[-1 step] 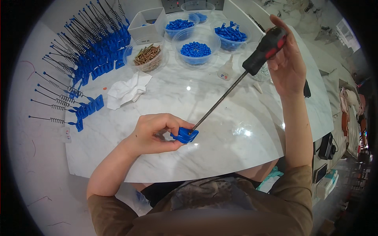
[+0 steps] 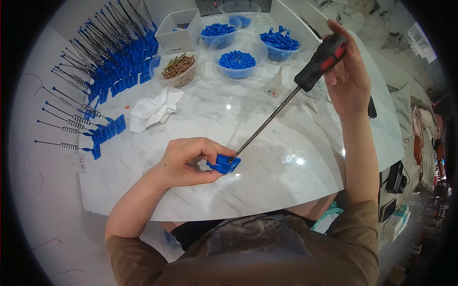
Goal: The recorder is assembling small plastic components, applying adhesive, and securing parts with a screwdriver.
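A small blue plastic clip-like piece (image 2: pixel 221 165) is pinched between the thumb and fingers of my left hand (image 2: pixel 192 159), above the near middle of the table. Into it, at a brass-coloured screw, goes the tip of a long-shafted screwdriver (image 2: pixel 312 71), which slants up to the right. My right hand (image 2: pixel 349 78) holds its black and red handle at the top end, thumb and fingers around the grip and palm partly turned to view. The far side of the blue piece is hidden by my left fingers.
Finished-looking blue pieces with black springs (image 2: pixel 112 52) stand in rows at the left. Toward the back are tubs of brass screws (image 2: pixel 179 66), blue beads (image 2: pixel 237 60) and blue parts (image 2: pixel 280 39). Crumpled tissue (image 2: pixel 155 109), a small clear bottle (image 2: pixel 274 85) and a white box (image 2: pixel 179 28) stand around.
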Tool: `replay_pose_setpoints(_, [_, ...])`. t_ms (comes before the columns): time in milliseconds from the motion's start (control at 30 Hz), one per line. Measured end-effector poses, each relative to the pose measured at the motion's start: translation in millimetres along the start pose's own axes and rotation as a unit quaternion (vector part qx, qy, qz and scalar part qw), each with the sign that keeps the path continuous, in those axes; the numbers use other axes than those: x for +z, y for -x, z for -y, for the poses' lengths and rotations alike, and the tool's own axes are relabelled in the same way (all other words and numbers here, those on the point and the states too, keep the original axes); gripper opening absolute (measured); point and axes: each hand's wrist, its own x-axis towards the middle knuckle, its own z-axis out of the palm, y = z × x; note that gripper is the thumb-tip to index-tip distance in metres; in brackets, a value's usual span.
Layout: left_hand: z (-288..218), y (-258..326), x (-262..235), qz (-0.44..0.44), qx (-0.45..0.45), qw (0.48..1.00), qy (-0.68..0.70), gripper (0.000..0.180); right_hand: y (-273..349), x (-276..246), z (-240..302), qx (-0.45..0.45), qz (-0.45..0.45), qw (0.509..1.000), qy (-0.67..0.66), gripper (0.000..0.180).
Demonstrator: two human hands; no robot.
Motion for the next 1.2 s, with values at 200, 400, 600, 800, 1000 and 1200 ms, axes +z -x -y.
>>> replay_pose_setpoints(200, [0.0,-1.7,0.6,0.007,0.000,1.000,0.002,0.023,-0.2,1.9,0.1,0.001,0.031,0.999,0.010,0.051])
replay_pose_setpoints(400, [-2.8,0.4,-2.4,0.014,-0.009,1.000,-0.009,0.023,-2.4,10.5,7.2,0.015,0.010,1.000,-0.009,0.052])
replay_pose_setpoints(600, [-1.6,-0.8,-0.3,0.019,-0.002,1.000,0.003,0.024,0.3,-18.7,-3.0,0.041,0.036,0.997,-0.051,0.050])
replay_pose_setpoints(800, [-1.8,0.0,-0.6,0.027,-0.010,0.999,-0.015,0.023,0.4,-1.5,-6.4,-0.003,0.026,0.999,-0.024,0.045])
replay_pose_setpoints(1000, [-1.8,0.2,-1.2,0.029,-0.012,1.000,-0.003,0.022,-0.1,-4.3,-5.0,0.007,0.049,0.998,0.023,0.047])
replay_pose_setpoints(1200, [-1.5,0.9,-2.0,0.030,-0.015,0.999,-0.007,0.023,-0.5,15.1,6.5,0.022,0.044,0.999,0.016,0.052])
